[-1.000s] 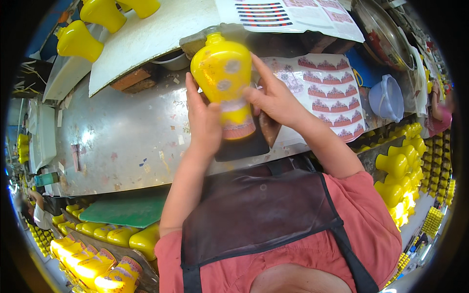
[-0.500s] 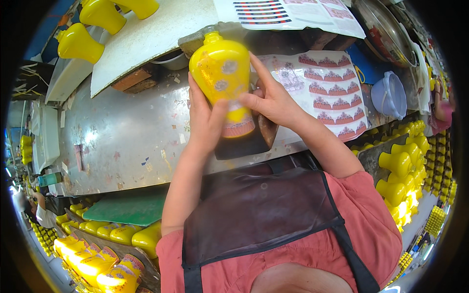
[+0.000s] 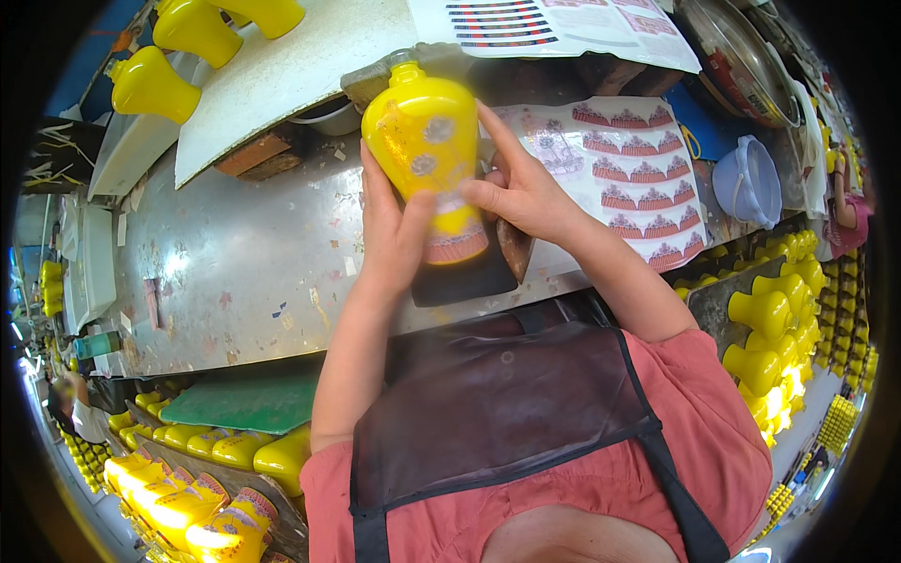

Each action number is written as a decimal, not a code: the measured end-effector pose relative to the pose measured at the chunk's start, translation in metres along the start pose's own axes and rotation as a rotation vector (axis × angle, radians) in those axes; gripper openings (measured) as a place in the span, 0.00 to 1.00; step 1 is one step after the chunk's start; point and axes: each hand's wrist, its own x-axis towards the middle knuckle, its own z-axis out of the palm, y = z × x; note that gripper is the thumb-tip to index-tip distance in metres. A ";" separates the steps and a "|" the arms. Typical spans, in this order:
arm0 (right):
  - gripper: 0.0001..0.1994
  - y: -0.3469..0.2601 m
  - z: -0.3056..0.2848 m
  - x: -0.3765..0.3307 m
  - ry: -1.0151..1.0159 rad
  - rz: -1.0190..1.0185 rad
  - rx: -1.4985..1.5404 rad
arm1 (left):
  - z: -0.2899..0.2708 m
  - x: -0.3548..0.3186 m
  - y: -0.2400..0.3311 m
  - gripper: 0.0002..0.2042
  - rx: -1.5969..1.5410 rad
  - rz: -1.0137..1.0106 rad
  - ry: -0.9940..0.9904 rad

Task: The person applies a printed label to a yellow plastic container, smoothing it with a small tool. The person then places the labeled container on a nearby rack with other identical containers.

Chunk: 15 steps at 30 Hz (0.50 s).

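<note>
A glossy yellow vase-shaped bottle lies in front of me, neck pointing away, its lower end over a dark block. Greyish flower decals mark its body, and a pinkish patterned band circles its base. My left hand is closed along its left side, thumb near the waist. From the right, my right hand grips it, with the thumb pressed on the decal at the waist and the index finger stretched along the shoulder. Some fingertips are hidden behind the bottle.
A decal sheet lies right of the bottle on the scuffed metal table. Beyond it stands a lavender bucket. Yellow bottles stand at the far left; decorated ones are lower left, plain ones right. A person is at far right.
Both hands keep nearly the same hold, and the bottle has barely shifted. At the far left edge, another person in the background has moved slightly.
</note>
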 end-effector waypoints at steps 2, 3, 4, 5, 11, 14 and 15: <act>0.47 0.001 0.000 0.000 -0.007 0.016 0.003 | 0.000 0.000 0.001 0.43 0.010 0.002 -0.002; 0.47 0.001 0.000 0.001 -0.011 0.026 0.000 | 0.000 0.000 0.000 0.42 0.020 0.003 -0.003; 0.47 0.001 0.000 0.001 -0.014 0.037 -0.002 | -0.001 0.000 0.000 0.42 0.022 -0.001 -0.001; 0.48 0.001 0.000 0.001 -0.017 0.047 -0.005 | -0.001 0.000 0.000 0.42 0.029 0.009 -0.006; 0.44 -0.009 -0.008 0.000 -0.049 0.114 0.074 | -0.004 0.000 -0.002 0.44 0.058 0.022 -0.015; 0.42 -0.013 -0.006 0.002 0.003 0.150 0.000 | -0.003 -0.002 0.000 0.47 0.000 -0.022 0.001; 0.42 -0.014 -0.004 0.004 0.039 0.034 -0.128 | -0.002 -0.004 0.000 0.48 -0.018 -0.048 0.002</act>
